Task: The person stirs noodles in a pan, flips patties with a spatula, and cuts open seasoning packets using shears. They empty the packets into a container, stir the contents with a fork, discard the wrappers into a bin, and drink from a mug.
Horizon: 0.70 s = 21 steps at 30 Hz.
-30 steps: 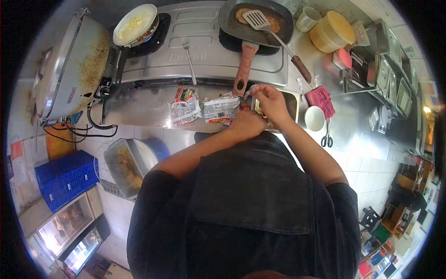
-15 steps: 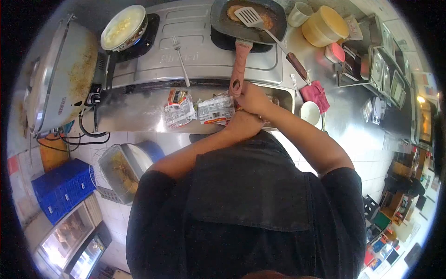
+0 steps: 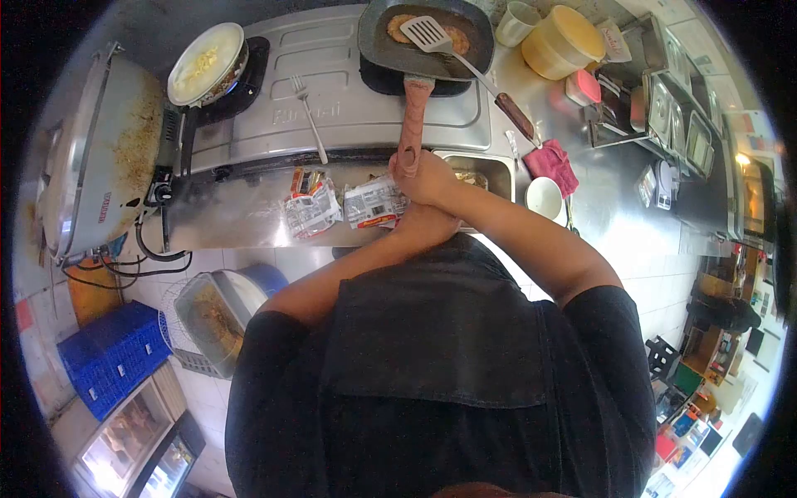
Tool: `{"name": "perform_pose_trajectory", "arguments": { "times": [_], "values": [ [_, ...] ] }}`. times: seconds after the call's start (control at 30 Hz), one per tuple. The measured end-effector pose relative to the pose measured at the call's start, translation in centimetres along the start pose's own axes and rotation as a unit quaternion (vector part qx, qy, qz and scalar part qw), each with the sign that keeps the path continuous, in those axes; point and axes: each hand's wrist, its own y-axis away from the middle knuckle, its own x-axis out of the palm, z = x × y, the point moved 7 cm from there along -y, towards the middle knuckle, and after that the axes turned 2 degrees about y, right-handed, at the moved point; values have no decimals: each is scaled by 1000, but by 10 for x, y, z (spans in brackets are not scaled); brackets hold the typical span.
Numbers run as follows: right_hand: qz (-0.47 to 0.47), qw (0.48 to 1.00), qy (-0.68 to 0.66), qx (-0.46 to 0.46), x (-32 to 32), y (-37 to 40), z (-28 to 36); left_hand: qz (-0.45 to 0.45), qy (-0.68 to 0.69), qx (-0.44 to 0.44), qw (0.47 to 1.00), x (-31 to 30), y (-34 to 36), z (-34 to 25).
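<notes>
My right hand (image 3: 427, 179) is closed, its fingers curled, just below the end of the pan's brown handle (image 3: 413, 124). Right under it, my left hand (image 3: 424, 225) is bent inward, its fingers mostly hidden by the right hand. Both meet at the right end of a silver printed packet (image 3: 375, 202) on the steel counter; what they grip between them is hidden. A second, torn-looking packet (image 3: 314, 209) lies to the left. Behind the hands, a square frying pan (image 3: 390, 58) on the stove holds browned patties (image 3: 456, 39) and a slotted turner (image 3: 427, 35).
A fork (image 3: 310, 119) lies on the stove top (image 3: 332, 83). At left, a white dish of pale food (image 3: 203, 66) sits over a lit burner. Right of my hands are a metal tray (image 3: 503, 178), a white bowl (image 3: 545, 199), a red cloth (image 3: 552, 168) and a yellow tub (image 3: 563, 43).
The whole view has shifted slightly to the left. My two hands have come closer together, closing the small gap between them. The packets, pan and turner keep their places.
</notes>
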Motion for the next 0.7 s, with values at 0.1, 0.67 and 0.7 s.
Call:
{"name": "perform_pose_trajectory", "arguments": {
  "times": [0.1,0.67,0.7],
  "values": [
    [-7,1000,11,-11,10,-7,-7,-14,-26,17,999,1,0,0],
    [-198,961,-93,-167,-71,157,-54,168,-217,-22,961,18,-22,-10],
    [-189,967,-53,-160,-72,168,-61,198,-242,-62,948,18,-22,-14]
  ]
}}
